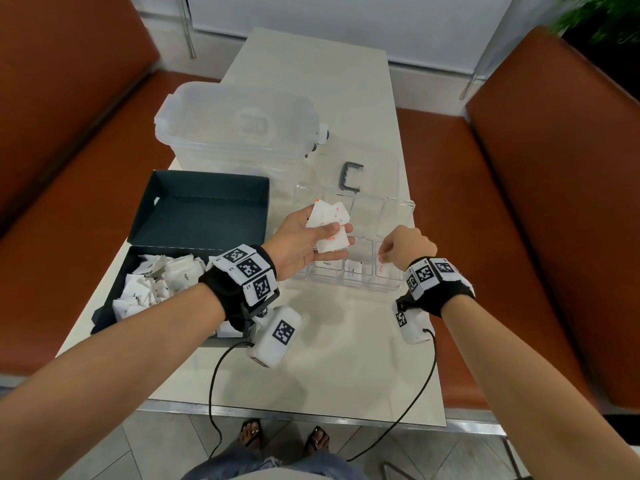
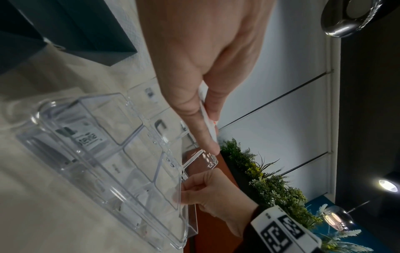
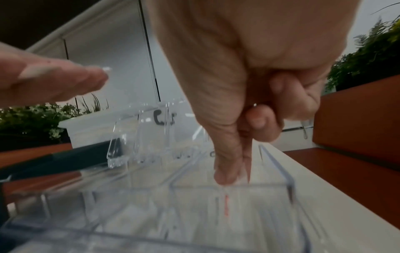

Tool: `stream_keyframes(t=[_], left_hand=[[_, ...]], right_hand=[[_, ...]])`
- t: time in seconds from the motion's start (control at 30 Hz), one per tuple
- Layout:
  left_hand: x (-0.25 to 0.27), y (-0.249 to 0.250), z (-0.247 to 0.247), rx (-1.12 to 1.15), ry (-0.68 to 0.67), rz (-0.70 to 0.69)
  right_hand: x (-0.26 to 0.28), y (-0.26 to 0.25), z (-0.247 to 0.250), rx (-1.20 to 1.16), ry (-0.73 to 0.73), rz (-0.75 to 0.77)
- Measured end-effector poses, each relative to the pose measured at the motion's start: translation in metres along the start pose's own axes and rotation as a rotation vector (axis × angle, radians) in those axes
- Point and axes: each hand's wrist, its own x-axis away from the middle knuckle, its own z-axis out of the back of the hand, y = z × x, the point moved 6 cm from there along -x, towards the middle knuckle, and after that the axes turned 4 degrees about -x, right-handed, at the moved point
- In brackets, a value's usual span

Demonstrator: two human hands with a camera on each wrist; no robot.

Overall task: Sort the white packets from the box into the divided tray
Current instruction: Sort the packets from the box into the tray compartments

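My left hand (image 1: 313, 242) hovers over the left side of the clear divided tray (image 1: 405, 209) and holds a small stack of white packets (image 1: 327, 225) with red print between thumb and fingers. My right hand (image 1: 403, 249) pinches one white packet (image 1: 381, 268) with a red mark and lowers it into the tray's near right compartment; in the right wrist view the packet (image 3: 226, 203) hangs below the thumb and forefinger. Packets labelled "Sugar" (image 1: 327, 264) lie in near compartments. The dark box (image 1: 194, 216) at left holds a heap of loose packets (image 1: 156, 282).
A large clear plastic tub (image 1: 239, 129) stands behind the box. The tray's clear lid with a grey handle (image 1: 351, 176) lies behind the tray. Orange benches (image 1: 554, 188) flank the white table (image 1: 346, 358). Wrist-camera cables trail off the near edge.
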Motion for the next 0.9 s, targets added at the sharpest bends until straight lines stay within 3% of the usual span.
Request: stream_keyframes(t=[0.23,0.4,0.7,0.8,0.9], left_hand=[[0.002,0.001,0.007,-0.002,0.019,0.005],[0.003,0.003,0.008,-0.011,0.019,0.004],[0.008,0.003,0.002,0.051,0.022,0.099],[0.011,0.004,-0.001,0.141,-0.013,0.160],[0.012,0.003,-0.003,0.192,-0.018,0.168]], right_hand=[[0.000,0.002,-0.016,0.141,0.067,0.051],[-0.001,0.003,-0.021,0.250,0.002,0.113],[0.010,0.002,-0.010,0.184,-0.006,0.122],[0.026,-0.003,0.018,-0.041,0.152,0.139],[0.054,-0.023,0.038,-0.579,0.248,0.223]])
